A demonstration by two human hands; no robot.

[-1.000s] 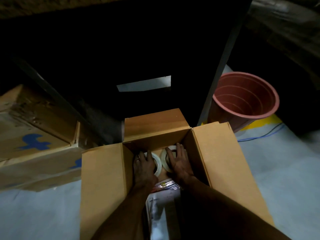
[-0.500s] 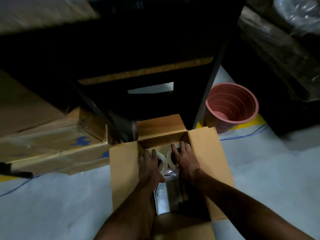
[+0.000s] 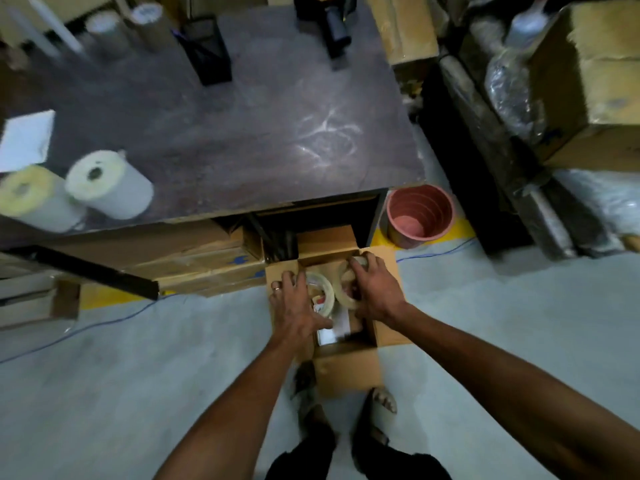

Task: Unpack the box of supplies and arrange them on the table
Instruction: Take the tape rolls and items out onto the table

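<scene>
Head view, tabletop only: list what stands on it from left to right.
Yellow-topped roll → white sheet of paper → white roll → brown tape rolls → black mesh pen holder → black and yellow tool, all on the dark table.

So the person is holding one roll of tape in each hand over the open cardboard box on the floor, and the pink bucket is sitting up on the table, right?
Not quite. The pink bucket stands on the floor beside the table, not on it, as the head view shows. The rest holds: the left hand and right hand each grip a tape roll over the open cardboard box on the floor.
</scene>
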